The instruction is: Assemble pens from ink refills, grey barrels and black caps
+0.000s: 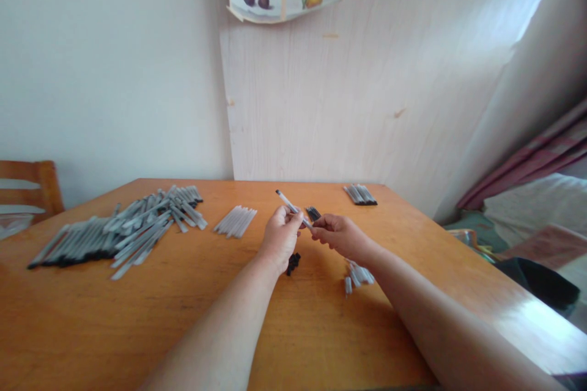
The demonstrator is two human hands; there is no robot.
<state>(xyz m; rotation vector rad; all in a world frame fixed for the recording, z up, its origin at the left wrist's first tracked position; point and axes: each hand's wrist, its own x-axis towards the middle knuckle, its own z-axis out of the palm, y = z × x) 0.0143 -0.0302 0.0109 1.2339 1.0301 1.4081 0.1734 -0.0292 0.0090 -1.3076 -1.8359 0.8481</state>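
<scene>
A slim pen (288, 201) with a dark far end slants between my two hands above the middle of the table. My left hand (280, 235) pinches its barrel. At the near end, the fingers of my right hand (337, 233) are closed on the same pen. Just beyond the hands lies a small bundle of thin dark sticks, perhaps refills (313, 213). Small black pieces (293, 263) sit in a heap beside my left wrist. Short translucent pieces, which look like caps (360, 274), are piled under my right forearm.
On the wooden table (192, 324), a large spread of pale, dark-ended pens (142, 220) covers the left side. A row of clear tubes (235, 222) lies left of my hands. Another pen bundle (361, 194) rests at the far right edge. Behind the table stands a wall.
</scene>
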